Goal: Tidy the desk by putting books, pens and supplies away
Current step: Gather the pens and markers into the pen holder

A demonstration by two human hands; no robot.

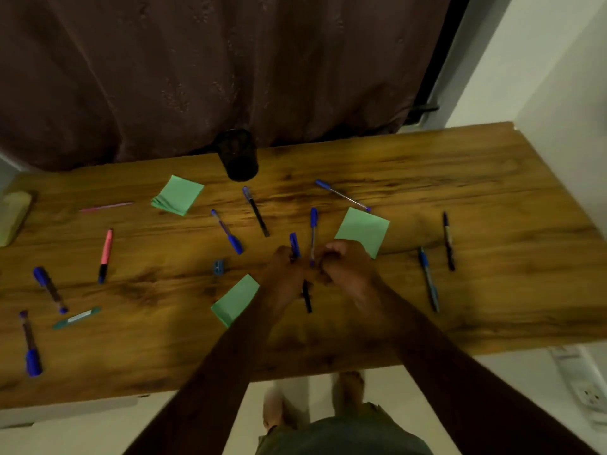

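While pens lie scattered all over the desk (460, 178), the head view catches me at the gathering step. My left hand (285, 274) is clenched round a black pen (307, 297), its blue cap poking out toward 12 o'clock above my knuckles and its barrel trailing toward 6. Just beside it, my right hand (348, 267) is curled as well, and its fingertips seem to pinch the lower end of a clear pen (313, 224) that points to 12 o'clock, though blur makes that less than certain. The mesh cup (239, 156) stands upright at the desk's far edge, about 11 o'clock from my hands and well apart from them. One green sticky pad (364, 228) lies at 1 o'clock, touching my right knuckles, and a sharpener (218, 267) lies at 9. I judge the tidying is barely begun. Next, both pens need lifting clear, turning upright and carrying to the cup's mouth, without knocking that light cup over.
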